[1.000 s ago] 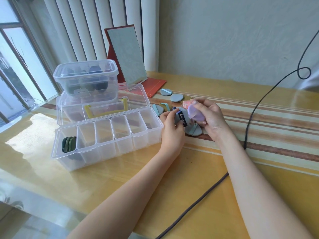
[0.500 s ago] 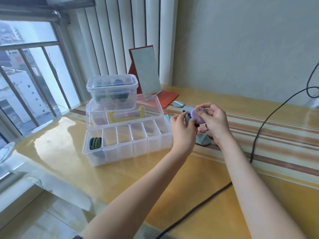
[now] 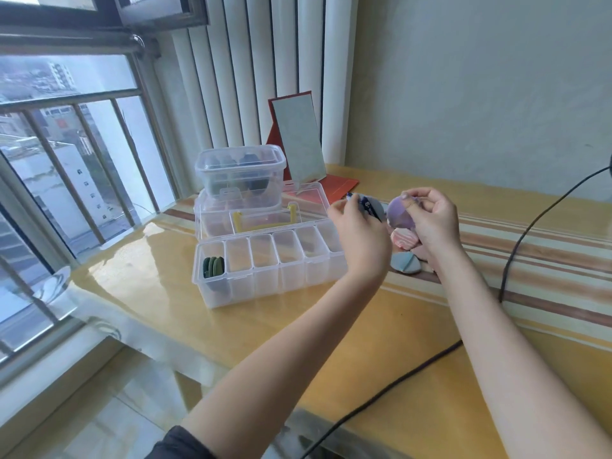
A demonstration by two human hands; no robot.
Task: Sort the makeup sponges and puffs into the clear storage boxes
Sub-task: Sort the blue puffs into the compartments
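My left hand [image 3: 359, 235] pinches a grey-blue puff with a dark blue strap [image 3: 371, 207], raised above the right end of the clear divided box [image 3: 265, 270]. My right hand [image 3: 430, 223] pinches a purple puff [image 3: 399, 214] just to the right of it. Below them on the table lie a pink marbled puff [image 3: 404, 239] and a grey-blue puff [image 3: 405, 263]. Green puffs [image 3: 213, 267] stand in the box's leftmost compartment; the other compartments look empty. A smaller clear lidded box [image 3: 240, 172] holding dark puffs sits on the open lid [image 3: 261, 210] behind.
A red-backed mirror [image 3: 298, 144] stands at the back by the blinds. A black cable [image 3: 510, 270] runs across the table on the right and off the near edge. The table's left edge borders a barred window [image 3: 76, 154].
Both hands rose off the table with their puffs and moved apart a little. The camera pulled back and turned left, showing more window and floor.
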